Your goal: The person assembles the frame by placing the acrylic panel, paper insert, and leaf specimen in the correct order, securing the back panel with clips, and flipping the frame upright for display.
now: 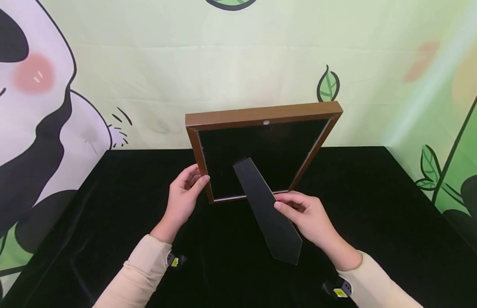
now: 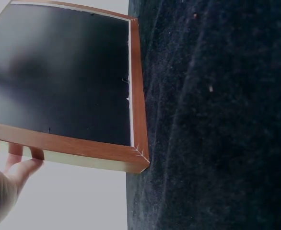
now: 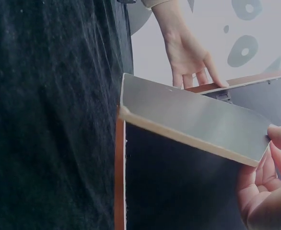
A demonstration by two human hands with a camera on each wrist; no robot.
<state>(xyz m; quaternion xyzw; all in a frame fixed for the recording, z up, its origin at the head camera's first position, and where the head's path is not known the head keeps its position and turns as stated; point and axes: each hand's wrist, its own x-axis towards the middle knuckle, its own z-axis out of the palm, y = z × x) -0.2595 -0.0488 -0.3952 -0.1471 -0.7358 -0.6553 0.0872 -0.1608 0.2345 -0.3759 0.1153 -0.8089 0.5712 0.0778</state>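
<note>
A brown wooden picture frame point(image 1: 263, 115) stands tilted on the black cloth, its black backing board point(image 1: 269, 143) facing me. From the board a black easel stand point(image 1: 263, 209) swings out toward me. My left hand point(image 1: 181, 197) grips the frame's left side, thumb on the near face; in the left wrist view its fingers point(image 2: 28, 167) lie against the outer edge. My right hand point(image 1: 307, 214) pinches the right edge of the stand between thumb and fingers, as the right wrist view of the stand point(image 3: 193, 122) also shows. The picture side is hidden.
Black cloth point(image 1: 377, 205) covers the table. Behind it hangs a pale green backdrop point(image 1: 146, 68) with a printed panda and leaves, continuing along the right side. Dark wrist devices point(image 1: 174, 259) with yellow labels sit by both sleeve cuffs.
</note>
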